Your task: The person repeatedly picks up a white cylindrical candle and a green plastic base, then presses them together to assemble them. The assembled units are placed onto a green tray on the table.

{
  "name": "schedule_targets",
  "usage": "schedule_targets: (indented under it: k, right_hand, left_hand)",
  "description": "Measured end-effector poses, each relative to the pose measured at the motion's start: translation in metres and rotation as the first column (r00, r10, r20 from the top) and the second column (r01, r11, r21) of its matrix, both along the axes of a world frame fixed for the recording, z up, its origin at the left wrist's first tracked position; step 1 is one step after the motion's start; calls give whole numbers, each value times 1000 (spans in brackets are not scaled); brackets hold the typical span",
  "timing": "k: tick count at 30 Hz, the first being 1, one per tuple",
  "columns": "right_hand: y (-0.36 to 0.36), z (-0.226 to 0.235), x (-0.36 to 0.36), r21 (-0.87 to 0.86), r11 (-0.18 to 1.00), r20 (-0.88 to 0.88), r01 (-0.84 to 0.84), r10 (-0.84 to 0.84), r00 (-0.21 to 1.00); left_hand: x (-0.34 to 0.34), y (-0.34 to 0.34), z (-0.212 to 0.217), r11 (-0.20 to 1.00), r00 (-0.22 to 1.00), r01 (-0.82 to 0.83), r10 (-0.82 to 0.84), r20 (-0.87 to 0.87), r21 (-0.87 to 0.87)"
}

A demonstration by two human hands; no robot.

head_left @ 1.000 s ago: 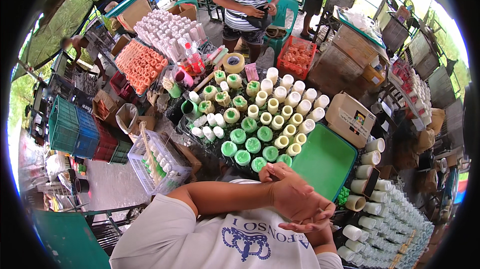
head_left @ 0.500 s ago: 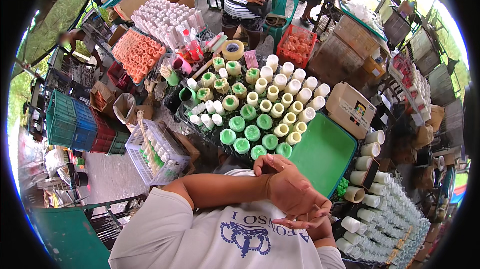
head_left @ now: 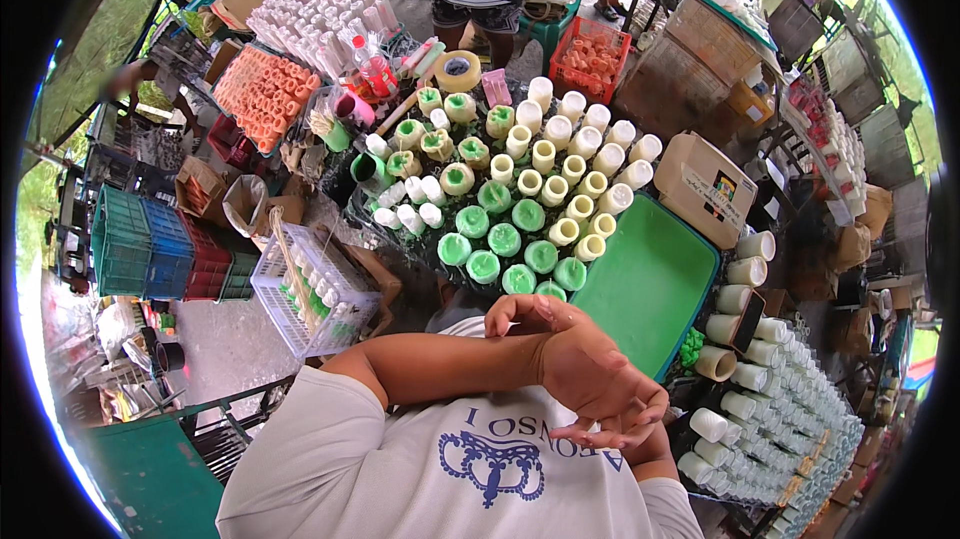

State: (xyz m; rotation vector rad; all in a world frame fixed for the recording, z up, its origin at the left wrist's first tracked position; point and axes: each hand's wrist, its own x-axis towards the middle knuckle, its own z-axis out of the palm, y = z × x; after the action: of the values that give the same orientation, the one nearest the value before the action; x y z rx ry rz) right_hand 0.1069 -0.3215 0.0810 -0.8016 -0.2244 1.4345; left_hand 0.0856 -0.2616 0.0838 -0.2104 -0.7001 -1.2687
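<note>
My left hand (head_left: 600, 379) is held palm up in front of my shirt, its fingers loosely spread and holding nothing. My right hand (head_left: 528, 313) reaches from behind the left one, and its bent fingers rest on my left wrist; most of it is hidden. Just beyond my hands, the table carries several green-filled cylinders (head_left: 502, 239), which look like wax. Behind them stand hollow cream cylinders (head_left: 556, 189) and cream ones with ragged green tops (head_left: 436, 145). A bare green tray (head_left: 645, 284) lies right of these, near my left hand's fingers.
A tape roll (head_left: 458, 70) and a red-capped bottle (head_left: 373, 69) sit farther back. Many white cylinders (head_left: 770, 379) crowd the right side. A lilac crate (head_left: 312, 289) stands at left, by stacked crates (head_left: 155, 244). Across the table stands a person in a striped shirt (head_left: 478, 4).
The view has tilted down a little, so the table and the person opposite sit higher or slightly left in it. My hands keep nearly the same crossed pose.
</note>
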Motion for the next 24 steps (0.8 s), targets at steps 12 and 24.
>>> schedule_targets:
  k: [12,24]
  right_hand:
    - [-8,-26,10,-147,989,167,4,21,986]
    - [-77,-115,17,-182,944,832,275,-2,555]
  left_hand:
    - [3,3,-11,998,997,51,-54,-59,-48]
    - [5,89,-45,562,846,-455,515,139,691]
